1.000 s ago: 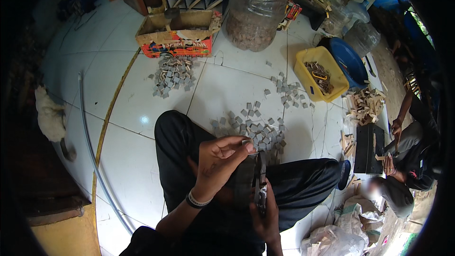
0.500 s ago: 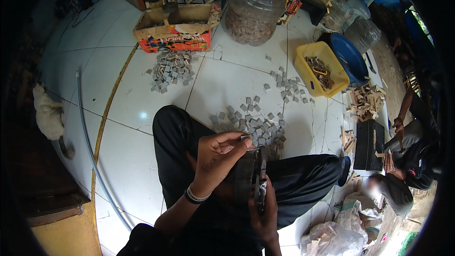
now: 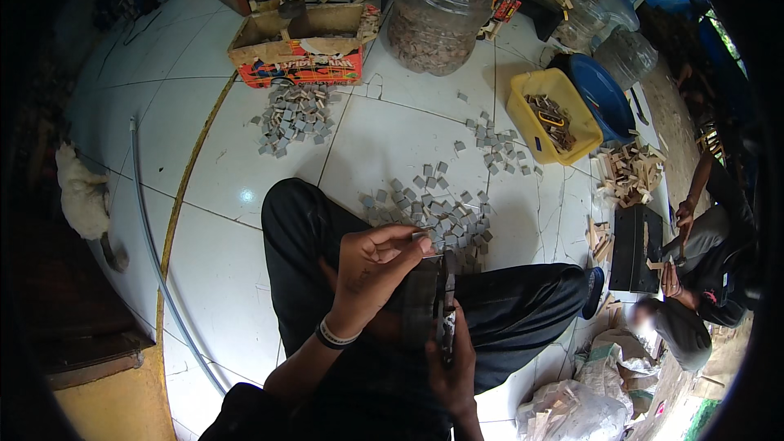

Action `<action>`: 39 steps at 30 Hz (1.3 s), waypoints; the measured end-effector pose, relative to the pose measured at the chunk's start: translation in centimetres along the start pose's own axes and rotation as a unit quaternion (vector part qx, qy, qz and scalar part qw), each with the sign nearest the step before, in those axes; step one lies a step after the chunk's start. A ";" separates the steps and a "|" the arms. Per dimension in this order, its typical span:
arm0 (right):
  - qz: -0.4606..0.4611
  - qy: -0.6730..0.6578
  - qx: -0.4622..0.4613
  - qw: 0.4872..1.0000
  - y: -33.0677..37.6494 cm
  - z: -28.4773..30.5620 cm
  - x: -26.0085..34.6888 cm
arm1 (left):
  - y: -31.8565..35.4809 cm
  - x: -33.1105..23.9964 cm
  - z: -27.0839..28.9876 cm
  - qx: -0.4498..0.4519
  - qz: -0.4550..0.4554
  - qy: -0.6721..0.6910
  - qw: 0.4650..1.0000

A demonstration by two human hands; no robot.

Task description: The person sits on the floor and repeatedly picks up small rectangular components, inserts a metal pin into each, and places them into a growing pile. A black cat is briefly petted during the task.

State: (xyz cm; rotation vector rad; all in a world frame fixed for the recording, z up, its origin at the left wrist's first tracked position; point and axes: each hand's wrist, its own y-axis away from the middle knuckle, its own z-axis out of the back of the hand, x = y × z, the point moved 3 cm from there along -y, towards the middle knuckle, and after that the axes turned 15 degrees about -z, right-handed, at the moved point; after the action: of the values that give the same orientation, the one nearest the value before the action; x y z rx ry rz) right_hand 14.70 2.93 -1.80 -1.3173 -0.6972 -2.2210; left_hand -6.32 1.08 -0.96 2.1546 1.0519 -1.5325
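My left hand (image 3: pixel 369 271) pinches a small grey square piece (image 3: pixel 421 237) between thumb and fingertips. A thin light edge shows just below it. My right hand (image 3: pixel 456 363) is wrapped round a long dark hand tool (image 3: pixel 448 304) with a patterned grip, its slim upper end pointing away from me. That end sits close beside the left fingertips; I cannot tell whether it touches the piece. Just beyond my hands, many small grey square pieces (image 3: pixel 445 214) lie scattered on the white tiles between my folded legs.
Another grey heap (image 3: pixel 296 118) lies before a red cardboard box (image 3: pixel 306 65). A clear plastic drum (image 3: pixel 441 20), yellow tub (image 3: pixel 543 126) and blue basin (image 3: pixel 600 98) stand farther back. At right a co-worker (image 3: pixel 706 253) handles wood by a black box (image 3: pixel 635 249). A white cat (image 3: pixel 82 196) lies left.
My left fingertips and the pinched piece have shifted very slightly. The right hand keeps its hold on the tool. The co-worker's hands have moved a little.
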 end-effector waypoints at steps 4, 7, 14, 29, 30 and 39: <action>-0.120 -0.155 0.103 0.975 0.7 0.0 -0.3 | 0.1 0.3 0.1 0.028 0.049 0.055 0.997; -0.203 -0.370 0.229 0.877 1.1 -0.1 -0.5 | 0.8 0.8 0.2 0.057 0.128 0.180 0.974; -0.213 -0.552 0.379 0.712 2.1 -0.6 -0.5 | 2.3 1.3 1.5 0.114 0.189 0.245 0.944; -0.033 0.092 0.056 0.994 1.3 -0.3 0.5 | 2.4 1.0 2.5 0.176 0.138 0.174 0.959; -0.044 0.063 0.080 0.994 1.3 -0.2 0.4 | 2.2 0.9 2.6 0.179 0.138 0.162 0.961; -0.138 -0.080 0.213 0.964 0.9 1.3 0.6 | 0.5 0.6 3.0 0.218 0.100 0.177 0.955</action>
State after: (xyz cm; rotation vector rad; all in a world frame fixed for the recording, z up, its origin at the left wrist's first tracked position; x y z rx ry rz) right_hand 15.87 2.95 -0.57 -1.2417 -1.4053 -2.0155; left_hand -7.95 -0.89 -2.75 2.8191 0.5909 -1.4154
